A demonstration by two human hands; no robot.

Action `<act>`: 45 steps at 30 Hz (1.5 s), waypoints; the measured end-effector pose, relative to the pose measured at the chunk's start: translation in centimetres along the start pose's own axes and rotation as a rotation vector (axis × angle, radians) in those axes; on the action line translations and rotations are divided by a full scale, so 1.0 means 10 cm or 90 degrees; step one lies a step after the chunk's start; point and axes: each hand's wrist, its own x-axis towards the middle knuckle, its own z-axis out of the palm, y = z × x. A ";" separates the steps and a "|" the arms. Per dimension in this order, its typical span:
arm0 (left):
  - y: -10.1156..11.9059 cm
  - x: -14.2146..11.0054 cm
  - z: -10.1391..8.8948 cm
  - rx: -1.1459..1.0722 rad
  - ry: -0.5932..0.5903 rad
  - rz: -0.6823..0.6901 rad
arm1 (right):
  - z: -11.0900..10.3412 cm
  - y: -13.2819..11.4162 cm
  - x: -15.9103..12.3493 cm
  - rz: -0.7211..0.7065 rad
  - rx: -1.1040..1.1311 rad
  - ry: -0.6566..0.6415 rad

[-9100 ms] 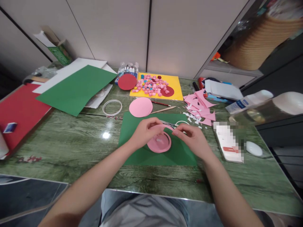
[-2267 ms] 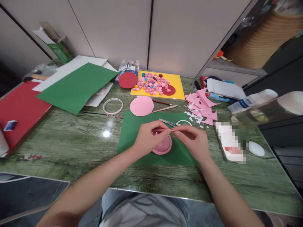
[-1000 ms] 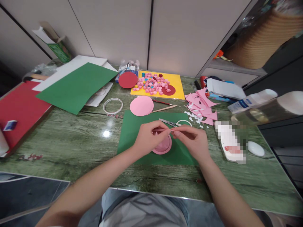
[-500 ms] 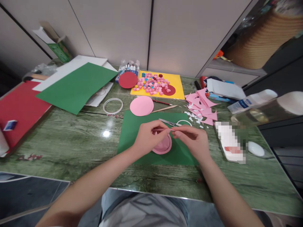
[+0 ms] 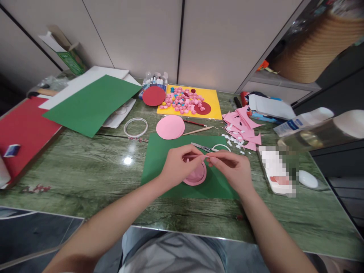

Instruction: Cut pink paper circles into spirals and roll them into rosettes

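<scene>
My left hand (image 5: 178, 167) and my right hand (image 5: 231, 170) meet over a green paper sheet (image 5: 159, 159) in the middle of the table. Both pinch a thin pink paper strip (image 5: 199, 156) held level between their fingertips. Under the hands a pink paper spiral (image 5: 196, 177) lies on the green sheet, partly hidden by my left hand. Small scissors (image 5: 202, 146) rest just beyond the fingers.
A pink paper disc (image 5: 170, 127), a white ring (image 5: 135, 127), a yellow sheet with several small pink rolls (image 5: 188, 102), a red disc (image 5: 153, 96) and pink scraps (image 5: 240, 125) lie behind. Large green (image 5: 91, 104) and red (image 5: 22, 132) sheets sit left; a bottle (image 5: 301, 121) right.
Since nine seconds ago the pink spiral has wound smaller and the hands have drawn together on the strip. Over the last second almost nothing has moved.
</scene>
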 end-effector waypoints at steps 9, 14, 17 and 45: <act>0.00 -0.01 0.00 -0.009 -0.004 -0.010 | 0.00 -0.01 0.00 0.000 0.000 -0.003; 0.00 0.00 0.00 -0.017 -0.002 -0.012 | -0.02 0.01 0.00 -0.001 0.009 -0.013; -0.01 0.00 0.00 -0.018 -0.003 -0.008 | -0.01 0.00 0.00 0.000 0.009 -0.012; 0.01 -0.02 0.01 -0.029 -0.010 -0.009 | 0.03 -0.01 0.01 -0.013 0.005 0.013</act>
